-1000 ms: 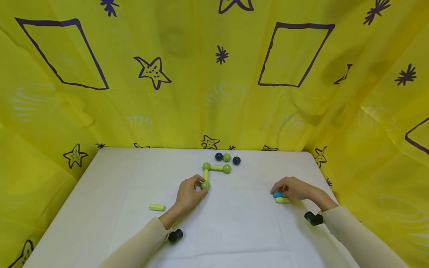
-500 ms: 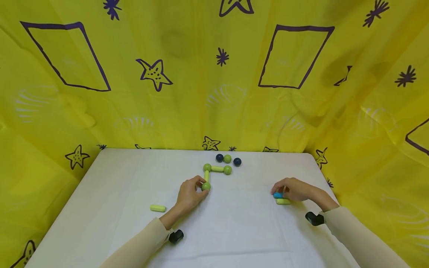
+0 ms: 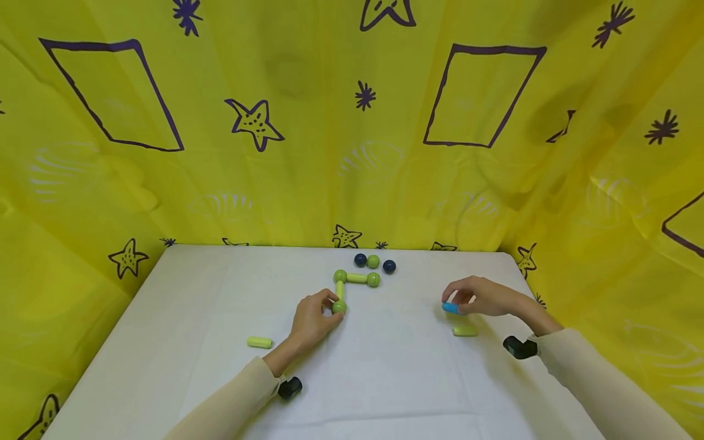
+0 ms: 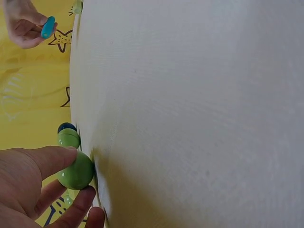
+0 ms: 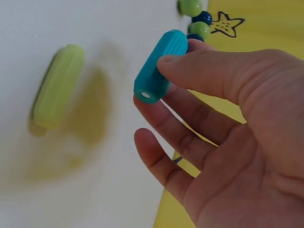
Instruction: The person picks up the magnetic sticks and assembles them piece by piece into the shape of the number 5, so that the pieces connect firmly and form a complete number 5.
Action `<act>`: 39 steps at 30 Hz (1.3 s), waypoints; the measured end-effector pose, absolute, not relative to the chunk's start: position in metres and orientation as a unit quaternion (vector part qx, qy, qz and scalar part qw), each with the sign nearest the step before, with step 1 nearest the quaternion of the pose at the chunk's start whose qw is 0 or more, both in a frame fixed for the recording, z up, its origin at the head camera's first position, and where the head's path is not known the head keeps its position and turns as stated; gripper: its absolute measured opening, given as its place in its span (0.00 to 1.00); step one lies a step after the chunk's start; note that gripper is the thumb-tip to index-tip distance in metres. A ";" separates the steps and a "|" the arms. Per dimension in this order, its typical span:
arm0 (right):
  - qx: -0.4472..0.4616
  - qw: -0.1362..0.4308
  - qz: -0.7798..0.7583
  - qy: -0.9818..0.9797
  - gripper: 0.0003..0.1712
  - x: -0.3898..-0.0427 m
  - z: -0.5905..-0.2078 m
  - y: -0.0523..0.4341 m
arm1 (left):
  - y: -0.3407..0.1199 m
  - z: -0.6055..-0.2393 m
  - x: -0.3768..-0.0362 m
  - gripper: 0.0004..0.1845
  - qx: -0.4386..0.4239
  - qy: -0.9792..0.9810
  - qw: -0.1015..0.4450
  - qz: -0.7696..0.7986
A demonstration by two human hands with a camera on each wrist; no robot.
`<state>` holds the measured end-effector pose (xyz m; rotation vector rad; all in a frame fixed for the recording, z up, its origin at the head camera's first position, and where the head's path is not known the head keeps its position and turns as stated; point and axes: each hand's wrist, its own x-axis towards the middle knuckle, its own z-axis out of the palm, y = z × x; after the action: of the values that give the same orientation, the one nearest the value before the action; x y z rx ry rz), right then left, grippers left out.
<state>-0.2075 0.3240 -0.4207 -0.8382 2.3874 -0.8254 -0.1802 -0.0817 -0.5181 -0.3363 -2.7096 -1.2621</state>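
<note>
A chain of green balls and lime rods (image 3: 354, 278) lies on the white table (image 3: 385, 366). My left hand (image 3: 315, 315) pinches its nearest green ball (image 3: 338, 307) (image 4: 76, 172) between thumb and fingers. My right hand (image 3: 478, 296) holds a blue rod (image 3: 450, 307) (image 5: 154, 67) between thumb and fingers, lifted a little above the table. A lime rod (image 3: 464, 330) (image 5: 58, 90) lies on the table just below that hand. The left wrist view shows the right hand with the blue rod (image 4: 47, 27) far off.
Two dark blue balls (image 3: 360, 260) (image 3: 389, 266) and a loose green ball (image 3: 373, 261) sit near the far edge. Another lime rod (image 3: 259, 342) lies left of my left arm. Yellow patterned cloth (image 3: 352, 122) walls the table at the back and both sides.
My right hand has lifted the blue rod off the table and away from the lime rod, which stays lying there. My left hand keeps its hold on the green ball.
</note>
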 end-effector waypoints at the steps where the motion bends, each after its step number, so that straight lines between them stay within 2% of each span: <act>1: -0.304 0.238 -0.306 0.870 0.12 -0.208 -0.419 0.324 | -0.082 -0.518 -0.180 0.13 -0.111 -0.899 0.067 -0.418; 17: -0.315 0.241 -0.328 0.857 0.11 -0.219 -0.408 0.310 | -0.083 -0.518 -0.178 0.13 -0.115 -0.900 0.064 -0.415; 39: -0.369 0.253 -0.330 0.831 0.11 -0.243 -0.424 0.238 | -0.085 -0.521 -0.179 0.12 -0.136 -0.894 0.087 -0.419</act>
<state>-0.2430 0.2382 -0.4237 -1.0030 2.2602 -0.8970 -0.1790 -0.0846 -0.5210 -0.4050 -2.6611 -1.2471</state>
